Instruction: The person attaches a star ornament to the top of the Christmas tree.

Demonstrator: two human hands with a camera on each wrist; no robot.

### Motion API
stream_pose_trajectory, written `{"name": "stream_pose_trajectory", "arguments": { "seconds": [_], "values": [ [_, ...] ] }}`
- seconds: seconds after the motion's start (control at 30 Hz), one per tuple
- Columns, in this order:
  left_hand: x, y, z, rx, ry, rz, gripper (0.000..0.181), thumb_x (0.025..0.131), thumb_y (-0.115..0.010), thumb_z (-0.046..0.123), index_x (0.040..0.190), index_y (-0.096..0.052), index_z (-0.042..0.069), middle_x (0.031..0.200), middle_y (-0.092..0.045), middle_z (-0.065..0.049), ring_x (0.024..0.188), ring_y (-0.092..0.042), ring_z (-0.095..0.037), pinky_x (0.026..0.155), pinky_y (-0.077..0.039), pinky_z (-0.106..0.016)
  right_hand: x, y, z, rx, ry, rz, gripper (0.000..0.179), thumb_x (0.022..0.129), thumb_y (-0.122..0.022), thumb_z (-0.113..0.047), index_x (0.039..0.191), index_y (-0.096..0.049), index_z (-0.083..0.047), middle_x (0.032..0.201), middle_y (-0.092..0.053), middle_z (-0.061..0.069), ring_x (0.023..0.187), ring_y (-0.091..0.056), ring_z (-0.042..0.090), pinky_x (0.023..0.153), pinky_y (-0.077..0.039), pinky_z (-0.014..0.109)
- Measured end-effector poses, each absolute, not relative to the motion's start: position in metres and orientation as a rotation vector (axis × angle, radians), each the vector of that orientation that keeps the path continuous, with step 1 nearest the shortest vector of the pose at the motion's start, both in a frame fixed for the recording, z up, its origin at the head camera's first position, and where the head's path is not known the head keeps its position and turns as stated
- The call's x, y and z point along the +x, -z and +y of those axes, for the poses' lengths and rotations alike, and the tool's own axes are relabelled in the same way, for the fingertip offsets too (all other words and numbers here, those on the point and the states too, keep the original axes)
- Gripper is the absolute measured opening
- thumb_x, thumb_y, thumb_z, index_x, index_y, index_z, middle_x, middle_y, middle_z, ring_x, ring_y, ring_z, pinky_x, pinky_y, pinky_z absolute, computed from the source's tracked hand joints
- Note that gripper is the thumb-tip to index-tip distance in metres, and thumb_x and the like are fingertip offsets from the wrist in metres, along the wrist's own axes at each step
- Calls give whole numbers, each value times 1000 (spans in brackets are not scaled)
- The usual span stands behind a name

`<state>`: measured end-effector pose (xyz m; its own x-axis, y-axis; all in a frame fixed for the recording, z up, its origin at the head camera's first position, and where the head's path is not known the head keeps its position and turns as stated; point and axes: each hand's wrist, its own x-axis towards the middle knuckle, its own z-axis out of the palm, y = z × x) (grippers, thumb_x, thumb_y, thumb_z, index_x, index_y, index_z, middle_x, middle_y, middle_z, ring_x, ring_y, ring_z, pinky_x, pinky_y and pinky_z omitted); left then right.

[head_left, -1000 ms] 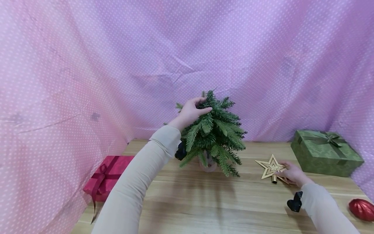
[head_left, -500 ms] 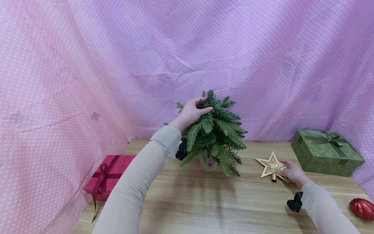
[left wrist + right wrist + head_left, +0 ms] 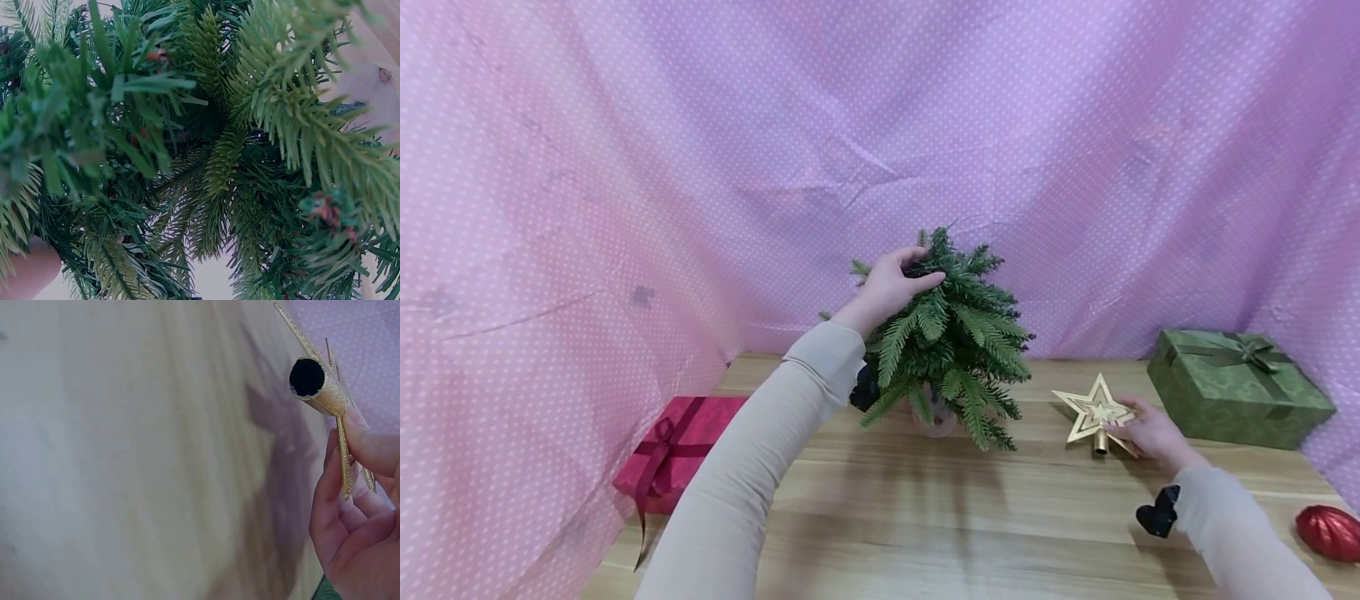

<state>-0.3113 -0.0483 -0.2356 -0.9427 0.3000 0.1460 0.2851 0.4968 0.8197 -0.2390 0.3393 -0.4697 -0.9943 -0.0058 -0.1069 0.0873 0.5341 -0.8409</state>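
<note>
We see the left hand (image 3: pixel 887 290) curled round the upper tree (image 3: pixel 955 346), probably steadying it, while the right hand (image 3: pixel 1153 435) pinches the star (image 3: pixel 1099 411) by its side above the surface (image 3: pixel 880 525), right of the tree, seemingly to keep its tube (image 3: pixel 328 395) uncovered.

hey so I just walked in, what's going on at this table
Someone's left hand holds the upper branches of a small green tree standing on the wooden table. Their right hand pinches a gold star, which is off to the right, apart from the tree. A red gift box sits on the left; a green gift box and a shiny red ornament are on the right.
</note>
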Motion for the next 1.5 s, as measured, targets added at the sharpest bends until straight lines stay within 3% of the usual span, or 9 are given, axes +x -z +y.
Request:
{"name": "stream_pose_trajectory", "arguments": {
  "seconds": [0.47, 0.73, 1.27, 1.5],
  "values": [
    [-306, 233, -48, 526, -1479, 2703, 59, 89, -65, 35, 142, -44, 19, 147, -42, 1, 138, -34, -18, 111, -33, -39, -240, 442, 341, 69, 1419, 2733, 67, 90, -62, -11, 137, -23, 15, 75, -60, -2, 49, -45, 6, 47, -42, 26],
    [-307, 234, -49, 511, -1474, 2713, 58, 89, -65, 35, 141, -45, 20, 147, -42, 0, 137, -35, -19, 110, -34, -39, -236, 428, 340, 52, 1479, 2744, 64, 89, -62, -6, 135, -24, 15, 71, -57, -5, 48, -44, 3, 45, -40, 23],
    [-308, 235, -48, 533, -1496, 2711, 57, 89, -65, 34, 140, -46, 18, 147, -43, -1, 137, -35, -20, 110, -35, -40, -241, 399, 340, 94, 1499, 2795, 71, 92, -62, -16, 143, -20, 9, 83, -56, -3, 61, -49, 1, 52, -45, 23],
    [-306, 235, -48, 533, -1486, 2714, 57, 90, -65, 35, 141, -45, 19, 148, -41, 0, 138, -34, -20, 111, -33, -40, -244, 384, 337, 65, 1597, 2738, 75, 93, -62, -19, 145, -14, 7, 74, -58, -14, 61, -50, -2, 54, -45, 22]
  ]
}}
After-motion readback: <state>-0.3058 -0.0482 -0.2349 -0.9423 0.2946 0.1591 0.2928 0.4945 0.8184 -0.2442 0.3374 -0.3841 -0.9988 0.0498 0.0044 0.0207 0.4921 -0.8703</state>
